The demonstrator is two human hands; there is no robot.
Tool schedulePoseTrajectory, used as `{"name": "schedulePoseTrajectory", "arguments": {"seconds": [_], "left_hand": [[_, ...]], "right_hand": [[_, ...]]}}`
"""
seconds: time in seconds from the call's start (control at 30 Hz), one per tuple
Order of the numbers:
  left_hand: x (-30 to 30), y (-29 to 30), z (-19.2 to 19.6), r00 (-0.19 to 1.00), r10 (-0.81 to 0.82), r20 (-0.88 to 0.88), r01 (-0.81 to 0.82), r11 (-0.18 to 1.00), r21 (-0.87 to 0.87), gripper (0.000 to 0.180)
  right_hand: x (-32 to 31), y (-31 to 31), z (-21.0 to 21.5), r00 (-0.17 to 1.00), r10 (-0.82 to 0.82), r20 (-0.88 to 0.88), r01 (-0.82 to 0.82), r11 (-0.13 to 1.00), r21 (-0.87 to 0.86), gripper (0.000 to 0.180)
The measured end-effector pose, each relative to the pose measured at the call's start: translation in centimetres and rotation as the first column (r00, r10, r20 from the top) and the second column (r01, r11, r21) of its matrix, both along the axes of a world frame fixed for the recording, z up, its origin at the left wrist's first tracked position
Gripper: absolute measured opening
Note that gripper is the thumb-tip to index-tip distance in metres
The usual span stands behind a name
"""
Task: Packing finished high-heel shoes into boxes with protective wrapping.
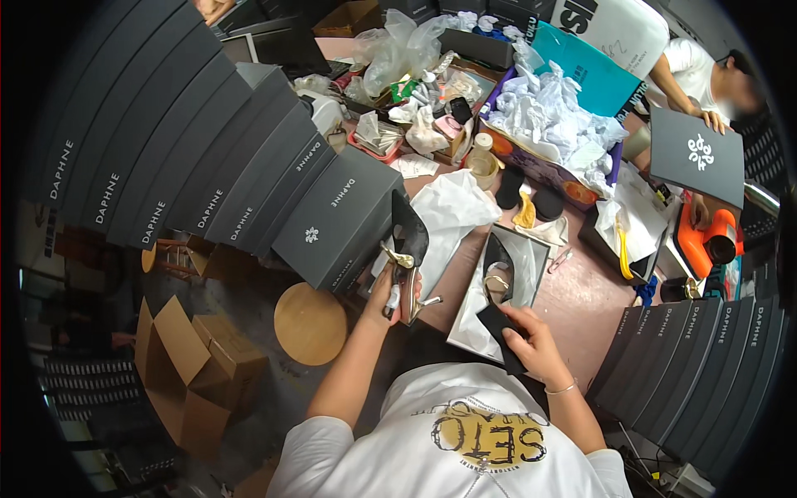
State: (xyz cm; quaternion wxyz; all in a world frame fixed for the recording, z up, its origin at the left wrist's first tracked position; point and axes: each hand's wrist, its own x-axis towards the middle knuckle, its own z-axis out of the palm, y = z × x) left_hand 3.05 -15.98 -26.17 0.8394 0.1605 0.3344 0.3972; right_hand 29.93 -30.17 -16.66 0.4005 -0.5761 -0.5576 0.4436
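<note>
My left hand grips a black pointed high-heel shoe with a gold ornament and thin metallic heel, held upright above the table edge. My right hand holds a flat black piece at the near corner of an open shoe box lined with white paper. A second black shoe with a gold ornament lies inside that box. White tissue paper lies crumpled just behind the two shoes.
Dark grey shoe boxes are stacked in a long row on the left, more at the right. A box of crumpled white paper stands behind. Another person holds a dark box lid. A round wooden stool and cardboard boxes stand on the floor.
</note>
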Motion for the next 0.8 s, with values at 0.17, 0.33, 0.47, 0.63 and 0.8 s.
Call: {"name": "schedulePoseTrajectory", "arguments": {"seconds": [0.17, 0.33, 0.47, 0.63, 0.8], "left_hand": [[5.3, -2.9, 2.7, 0.978, 0.191, -0.082, -0.205, 0.950, -0.237, 0.035], [3.3, 0.9, -1.2, 0.467, -0.003, 0.884, 0.288, 0.946, -0.148, 0.037], [3.9, 0.2, 1.8, 0.539, -0.085, 0.838, 0.288, 0.953, -0.089, 0.033], [6.5, -0.7, 3.5, 0.410, -0.064, 0.910, 0.258, 0.965, -0.048, 0.050], [7.5, -1.3, 2.5, 0.507, -0.094, 0.857, 0.149, 0.989, 0.020, 0.042]], "right_hand": [[-8.0, 3.8, 2.0, 0.932, 0.017, 0.361, -0.133, 0.945, 0.299, 0.047], [-7.1, -2.8, -5.5, 0.846, 0.226, 0.483, -0.303, 0.949, 0.088, 0.052], [-5.9, 2.3, 2.9, 0.920, -0.132, 0.368, -0.128, 0.788, 0.603, 0.055], [-6.9, 1.4, -0.5, 0.906, -0.001, 0.423, -0.229, 0.839, 0.493, 0.056], [-5.9, 1.9, 2.5, 0.963, -0.240, 0.121, 0.159, 0.873, 0.462, 0.045]]}}
